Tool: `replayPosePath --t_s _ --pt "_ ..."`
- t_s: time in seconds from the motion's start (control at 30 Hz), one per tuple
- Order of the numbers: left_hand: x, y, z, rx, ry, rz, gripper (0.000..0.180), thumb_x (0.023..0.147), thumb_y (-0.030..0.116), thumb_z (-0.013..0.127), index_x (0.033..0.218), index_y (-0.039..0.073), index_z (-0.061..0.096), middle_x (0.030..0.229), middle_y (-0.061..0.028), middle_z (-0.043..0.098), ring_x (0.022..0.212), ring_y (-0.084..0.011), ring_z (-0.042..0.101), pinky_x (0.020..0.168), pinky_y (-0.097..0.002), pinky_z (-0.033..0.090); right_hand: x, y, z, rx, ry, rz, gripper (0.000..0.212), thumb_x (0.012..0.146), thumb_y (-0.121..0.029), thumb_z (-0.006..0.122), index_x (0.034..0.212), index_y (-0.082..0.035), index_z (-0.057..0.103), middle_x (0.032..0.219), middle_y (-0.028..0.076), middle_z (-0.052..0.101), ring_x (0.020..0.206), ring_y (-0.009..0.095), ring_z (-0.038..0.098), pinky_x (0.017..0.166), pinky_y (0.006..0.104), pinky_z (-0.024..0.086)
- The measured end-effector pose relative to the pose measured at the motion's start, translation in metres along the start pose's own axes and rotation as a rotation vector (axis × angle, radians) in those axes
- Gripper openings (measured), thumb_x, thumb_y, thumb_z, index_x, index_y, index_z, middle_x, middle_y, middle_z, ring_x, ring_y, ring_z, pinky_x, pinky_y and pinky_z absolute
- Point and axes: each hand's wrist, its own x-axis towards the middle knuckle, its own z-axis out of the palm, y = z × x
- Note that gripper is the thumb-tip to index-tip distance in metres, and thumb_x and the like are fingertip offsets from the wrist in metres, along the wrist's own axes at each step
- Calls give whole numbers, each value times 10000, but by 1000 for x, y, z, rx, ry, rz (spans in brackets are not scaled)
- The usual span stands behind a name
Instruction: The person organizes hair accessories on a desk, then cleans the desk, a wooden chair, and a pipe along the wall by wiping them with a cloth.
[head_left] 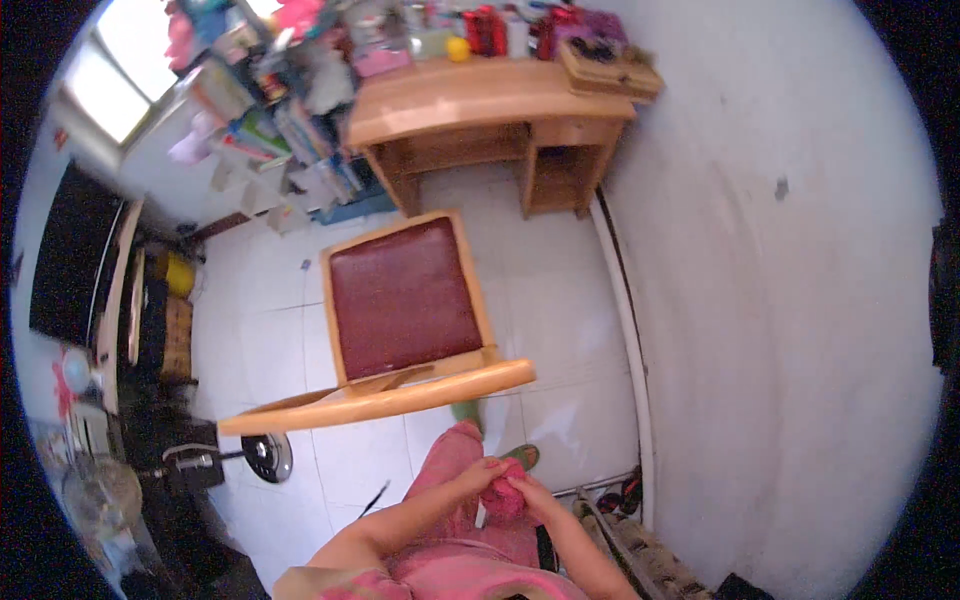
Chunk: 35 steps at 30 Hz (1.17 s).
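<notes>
Low in the picture, my two hands come together in front of my pink clothes around a bright pink, crumpled cloth (503,500). My left hand (486,474) grips its upper left edge with bent fingers. My right hand (532,494) closes on it from the right side. What kind of cloth it is cannot be made out, and part of it is covered by the fingers. A small white patch, perhaps a tag, shows just below it. Ahead of my knees stands a wooden chair with a dark red seat (405,295), its curved backrest (400,402) nearest me.
A wooden desk (450,100) with bottles and a yellow ball-like thing (457,49) stands at the back. Crowded shelves (270,130) fill the far left. A round, dark stand base (267,457) rests on the tiled floor to the left. A white wall (780,300) runs along the right.
</notes>
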Motion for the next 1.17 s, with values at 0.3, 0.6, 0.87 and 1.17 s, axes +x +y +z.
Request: replayPosePath --t_s 0.3,0.6,0.87,1.17 --pt "-190 66 -74 -116 386 139 384 952 362 493 1100 16 572 1001 -80 613 852 -164 598 736 -293 508 20 -19 183 -908 -127 -49 441 916 -312 580 1212 12 541 1078 74 621 940 137 587 836 278 480" --pt "-358 63 -188 -644 614 537 391 925 374 525 1161 62 526 1130 -91 584 1008 -192 578 867 -323 482 82 38 412 -1263 -490 -100 447 915 -341 558 1175 22 572 1044 95 634 911 145 593 818 290 485" --pt "-439 28 -151 -1032 909 1055 492 904 384 527 1258 44 484 1270 -97 529 1176 -253 499 989 -417 413 58 83 532 -1173 -787 217 455 907 -371 570 1136 22 591 992 106 649 894 158 611 784 299 496" --pt "-441 -48 -109 -1442 1238 1194 588 840 248 674 1325 21 431 1301 -109 511 1224 -241 467 1051 -379 361 39 154 546 -1192 -870 619 403 902 -315 585 1170 -14 580 1068 141 646 977 204 635 860 311 509"
